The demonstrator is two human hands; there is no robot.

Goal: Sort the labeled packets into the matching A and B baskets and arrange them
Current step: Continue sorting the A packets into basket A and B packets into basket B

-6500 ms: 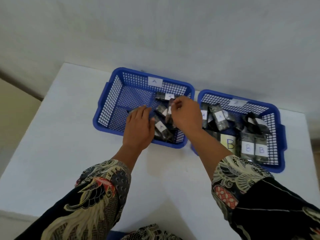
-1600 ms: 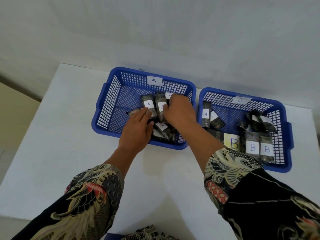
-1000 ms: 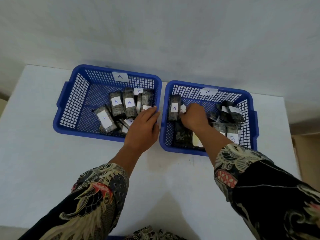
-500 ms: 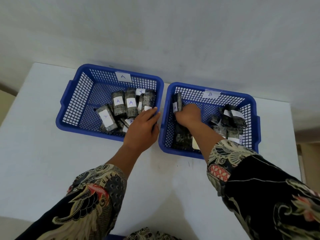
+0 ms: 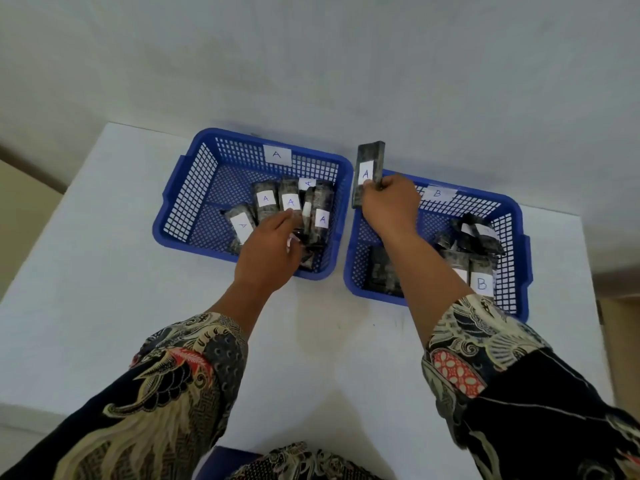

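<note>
Blue A basket (image 5: pixel 180 216) holds several A packets; right hand (image 5: pixel 389 206) pinches an A-labelled packet (image 5: pixel 367 174) lifted over B basket (image 5: pixel 512 216), left hand (image 5: pixel 268 252) relaxed on packets; sorting looks nearly done

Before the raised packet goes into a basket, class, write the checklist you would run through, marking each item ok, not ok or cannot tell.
1. Label on the raised packet readable, an A: ok.
2. Right hand grips it firmly at its lower half: ok.
3. Basket A identified by its tag, beside basket B: ok.
4. Free floor space in basket A, at its left side: ok.
5. Left hand out of the drop path: not ok, it rests on the A packets.
6. No other A packets left in basket B: cannot tell, some labels are hidden.
</note>
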